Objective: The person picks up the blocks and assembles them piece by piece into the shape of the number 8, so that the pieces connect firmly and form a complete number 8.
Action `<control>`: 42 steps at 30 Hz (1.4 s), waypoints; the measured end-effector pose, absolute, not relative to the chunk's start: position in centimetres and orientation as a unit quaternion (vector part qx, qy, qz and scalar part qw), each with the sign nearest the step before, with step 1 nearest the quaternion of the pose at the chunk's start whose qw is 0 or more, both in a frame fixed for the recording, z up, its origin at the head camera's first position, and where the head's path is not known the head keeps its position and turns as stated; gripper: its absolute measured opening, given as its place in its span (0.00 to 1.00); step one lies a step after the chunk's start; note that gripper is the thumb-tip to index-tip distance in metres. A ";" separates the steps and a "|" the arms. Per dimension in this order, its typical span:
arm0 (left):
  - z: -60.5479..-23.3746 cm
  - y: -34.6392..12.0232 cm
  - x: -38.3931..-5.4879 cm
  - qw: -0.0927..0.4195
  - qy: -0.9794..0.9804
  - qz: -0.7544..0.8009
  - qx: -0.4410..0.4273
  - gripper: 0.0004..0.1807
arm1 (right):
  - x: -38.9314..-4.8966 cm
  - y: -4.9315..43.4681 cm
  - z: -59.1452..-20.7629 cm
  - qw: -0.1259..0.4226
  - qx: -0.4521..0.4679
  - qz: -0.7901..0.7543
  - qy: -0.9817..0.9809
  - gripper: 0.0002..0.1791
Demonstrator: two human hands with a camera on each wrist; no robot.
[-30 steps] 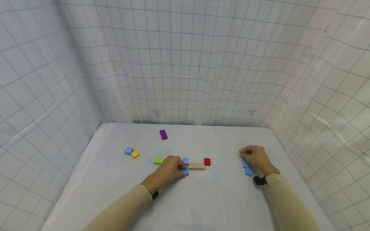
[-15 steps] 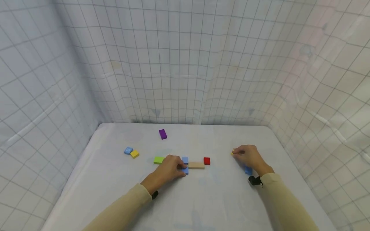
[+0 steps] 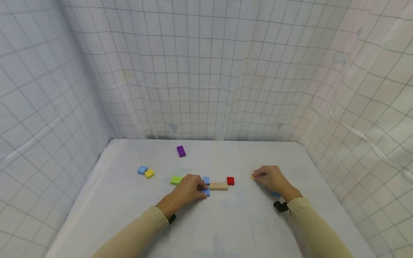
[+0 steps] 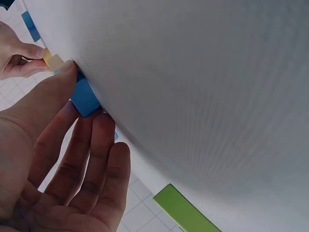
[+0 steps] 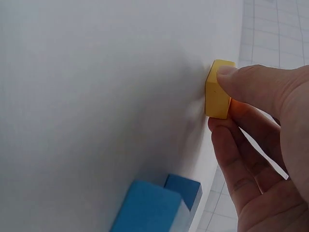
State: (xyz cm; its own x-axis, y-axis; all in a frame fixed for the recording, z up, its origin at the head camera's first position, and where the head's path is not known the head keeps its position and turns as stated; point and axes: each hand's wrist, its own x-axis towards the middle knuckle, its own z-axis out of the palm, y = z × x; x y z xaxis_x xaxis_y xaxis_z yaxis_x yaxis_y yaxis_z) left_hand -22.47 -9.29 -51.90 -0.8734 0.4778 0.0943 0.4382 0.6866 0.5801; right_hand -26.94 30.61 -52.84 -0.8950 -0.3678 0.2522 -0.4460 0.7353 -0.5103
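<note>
In the middle of the white table my left hand (image 3: 189, 189) pinches a small blue block (image 4: 85, 99) between thumb and fingers. Another blue block (image 3: 205, 180) sits just behind it, and a plain wooden block (image 3: 218, 186) lies along its right side. At that wooden block's right end is a small red block (image 3: 230, 181). My right hand (image 3: 272, 179), farther right, pinches a yellow block (image 5: 218, 96) by its sides, low over the table. Two blue blocks (image 5: 147, 208) show near the right wrist; in the head view that hand and wrist mostly hide them.
A green block (image 3: 176, 180) lies left of the left hand. Farther left, a blue block with a white mark (image 3: 142, 170) touches a yellow block (image 3: 149, 173). A purple block (image 3: 181, 151) lies toward the back. Checked white cloth (image 3: 206, 89) walls the table's back and sides.
My right hand has moved left with the yellow block, away from the blue blocks on the right. The left hand has stayed in place on its blue block.
</note>
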 end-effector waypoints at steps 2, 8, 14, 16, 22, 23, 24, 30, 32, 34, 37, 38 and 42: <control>-51.8 -9.2 -22.3 0.035 0.920 0.306 0.242 0.14 | -26.8 30.4 -52.9 0.065 0.221 0.292 -0.928 0.08; -51.4 -8.9 -22.2 0.048 0.919 0.315 0.231 0.14 | -26.1 29.8 -52.9 0.057 0.233 0.285 -0.928 0.10; -52.8 -9.4 -23.3 0.030 0.915 0.307 0.259 0.14 | -25.8 29.1 -52.9 0.056 0.256 0.270 -0.927 0.10; -53.7 -9.7 -24.0 0.019 0.913 0.302 0.273 0.14 | -25.6 28.8 -52.8 0.054 0.256 0.263 -0.929 0.10; -52.0 -9.3 -23.0 0.041 0.918 0.304 0.249 0.15 | -24.6 28.2 -52.8 0.064 0.266 0.257 -0.927 0.09; -51.9 -9.2 -22.9 0.046 0.920 0.305 0.243 0.15 | -24.5 28.1 -52.9 0.067 0.271 0.257 -0.925 0.09; -51.7 -9.1 -22.8 0.049 0.921 0.305 0.238 0.15 | -24.3 28.1 -53.0 0.071 0.276 0.257 -0.923 0.09; -51.2 -8.7 -22.4 0.056 0.927 0.301 0.217 0.15 | -23.6 27.6 -53.0 0.080 0.308 0.272 -0.908 0.10; -51.3 -8.7 -22.4 0.055 0.928 0.300 0.217 0.15 | -23.4 27.5 -53.0 0.073 0.308 0.274 -0.908 0.10; -51.2 -8.6 -22.3 0.057 0.928 0.299 0.217 0.14 | -23.3 27.3 -53.0 0.066 0.307 0.275 -0.909 0.10; -51.2 -8.6 -22.3 0.061 0.927 0.298 0.219 0.15 | -23.1 27.1 -53.0 0.060 0.308 0.273 -0.909 0.11; -51.3 -8.7 -22.4 0.062 0.927 0.298 0.221 0.15 | -23.0 27.1 -53.0 0.060 0.310 0.272 -0.909 0.11; -52.9 -9.1 -23.6 0.042 0.918 0.301 0.256 0.15 | -23.0 26.8 -53.1 0.059 0.320 0.272 -0.906 0.12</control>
State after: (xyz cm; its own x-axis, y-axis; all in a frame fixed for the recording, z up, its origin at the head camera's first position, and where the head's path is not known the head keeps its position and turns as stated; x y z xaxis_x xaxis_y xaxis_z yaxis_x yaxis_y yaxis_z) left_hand -23.56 -9.15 -52.89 -0.8651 0.4957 0.0768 0.4451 0.6880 0.5732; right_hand -22.99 26.78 -53.12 -0.7879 -0.5480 0.2810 -0.6121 0.6470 -0.4547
